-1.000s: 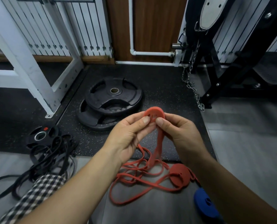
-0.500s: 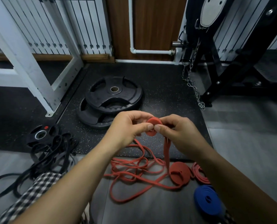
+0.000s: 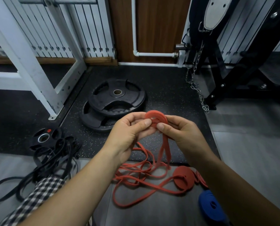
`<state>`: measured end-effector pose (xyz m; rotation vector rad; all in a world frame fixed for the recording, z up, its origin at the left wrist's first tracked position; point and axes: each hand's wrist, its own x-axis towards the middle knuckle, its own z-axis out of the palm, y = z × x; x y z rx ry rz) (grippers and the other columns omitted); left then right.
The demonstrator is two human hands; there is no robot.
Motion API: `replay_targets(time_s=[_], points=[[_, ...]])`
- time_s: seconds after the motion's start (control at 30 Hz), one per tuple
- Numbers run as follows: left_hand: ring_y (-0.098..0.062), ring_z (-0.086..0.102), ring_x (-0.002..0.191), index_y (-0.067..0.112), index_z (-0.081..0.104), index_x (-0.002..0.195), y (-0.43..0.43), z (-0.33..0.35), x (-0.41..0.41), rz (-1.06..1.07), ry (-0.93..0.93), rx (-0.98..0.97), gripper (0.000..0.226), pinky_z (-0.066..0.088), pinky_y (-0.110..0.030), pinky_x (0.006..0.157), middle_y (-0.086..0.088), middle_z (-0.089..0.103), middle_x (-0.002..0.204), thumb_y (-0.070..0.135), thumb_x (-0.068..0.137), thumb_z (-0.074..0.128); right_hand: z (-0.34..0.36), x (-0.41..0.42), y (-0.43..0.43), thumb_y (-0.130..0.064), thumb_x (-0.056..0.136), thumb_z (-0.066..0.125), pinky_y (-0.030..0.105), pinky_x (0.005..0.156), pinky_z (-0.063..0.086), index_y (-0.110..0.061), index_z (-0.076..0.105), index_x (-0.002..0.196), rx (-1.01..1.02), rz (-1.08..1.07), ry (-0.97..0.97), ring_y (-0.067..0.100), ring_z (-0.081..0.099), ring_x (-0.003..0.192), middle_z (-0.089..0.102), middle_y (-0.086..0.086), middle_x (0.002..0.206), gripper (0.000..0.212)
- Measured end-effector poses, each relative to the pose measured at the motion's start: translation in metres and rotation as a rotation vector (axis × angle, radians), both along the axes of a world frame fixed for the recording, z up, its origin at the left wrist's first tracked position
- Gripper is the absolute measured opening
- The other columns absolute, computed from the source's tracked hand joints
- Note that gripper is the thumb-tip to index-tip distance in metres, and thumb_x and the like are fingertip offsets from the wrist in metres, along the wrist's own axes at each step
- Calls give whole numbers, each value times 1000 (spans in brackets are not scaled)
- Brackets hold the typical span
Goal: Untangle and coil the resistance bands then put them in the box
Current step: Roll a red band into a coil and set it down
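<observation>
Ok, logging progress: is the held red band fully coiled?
Partly: the left hand and right hand pinch a small red roll; its tail hangs loose to the floor.

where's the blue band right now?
Head view, bottom right: the blue band lies coiled on the grey floor, just below and right of the finished red coil.
</observation>
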<state>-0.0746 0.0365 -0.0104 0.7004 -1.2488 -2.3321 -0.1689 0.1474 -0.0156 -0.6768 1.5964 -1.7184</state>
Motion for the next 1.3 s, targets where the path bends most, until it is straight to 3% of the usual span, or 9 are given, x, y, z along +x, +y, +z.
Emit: replay_targets(time_s=[0.17, 0.33, 0.4, 0.63, 0.83, 1.0, 1.07, 1.17, 1.3], points=[[-15, 70, 71, 3, 61, 90, -1, -2, 1, -34, -11, 32, 13, 57, -20, 64, -9, 69, 78, -4, 79, 58, 3, -3, 2, -8, 82, 64, 11, 67, 50, -20, 68, 89, 55, -33, 107, 0, 66, 72, 72, -6, 76, 15], [-8, 59, 63, 23, 65, 94, -13, -2, 6, -142, -221, -694, 25, 50, -19, 57, -2, 61, 80, 2, 80, 66, 0, -6, 5, -18, 81, 69, 16, 63, 49, -28, 68, 84, 321, 13, 574, -3, 57, 63, 65, -11, 69, 11], [-8, 56, 61, 27, 66, 88, -14, -2, 7, -155, -235, -808, 27, 48, -21, 57, -5, 62, 78, 1, 79, 68, 0, -5, 5, -18, 80, 69, 14, 61, 45, -24, 69, 87, 325, 35, 611, -5, 55, 61, 63, -12, 67, 9], [-12, 67, 65, 9, 66, 88, -10, 1, 9, -59, -104, -421, 14, 54, -18, 60, -9, 69, 80, -3, 80, 62, 6, -6, 3, -8, 78, 68, 10, 61, 47, -20, 68, 87, 76, -1, 199, -4, 62, 67, 70, -11, 70, 15], [-16, 70, 70, 4, 62, 91, -1, -2, 6, 4, -25, -62, 12, 56, -20, 61, -7, 71, 77, -1, 81, 58, 0, -5, -2, -23, 68, 67, 13, 67, 49, -18, 69, 94, 31, -6, 54, 2, 66, 78, 73, -5, 83, 27], [-16, 70, 70, 1, 60, 96, 8, -5, 3, -20, 12, 106, 13, 56, -20, 61, -9, 71, 77, -2, 85, 53, -1, -4, -2, -12, 81, 64, 15, 71, 52, -17, 68, 93, 37, -20, 60, 5, 67, 82, 73, -1, 86, 13], [-17, 71, 71, 4, 61, 98, 7, -4, 4, -84, -64, -15, 14, 56, -21, 61, -9, 71, 78, 1, 85, 55, 1, -6, 1, -11, 82, 65, 14, 68, 51, -19, 68, 89, 73, -31, 160, 1, 65, 75, 71, -3, 81, 12], [-15, 65, 74, 18, 64, 100, -3, -2, 4, -157, -216, -492, 22, 53, -22, 62, -4, 66, 83, 4, 83, 62, 4, -9, 5, -11, 82, 67, 13, 64, 49, -21, 69, 88, 193, -14, 424, -1, 62, 69, 68, -8, 77, 12], [-16, 58, 75, 33, 65, 90, -9, 2, 3, -207, -242, -825, 31, 51, -27, 67, 5, 63, 79, 5, 78, 69, 3, -6, 8, -15, 81, 69, 24, 70, 49, -18, 69, 92, 332, 32, 689, 8, 60, 76, 65, -3, 82, 12]])
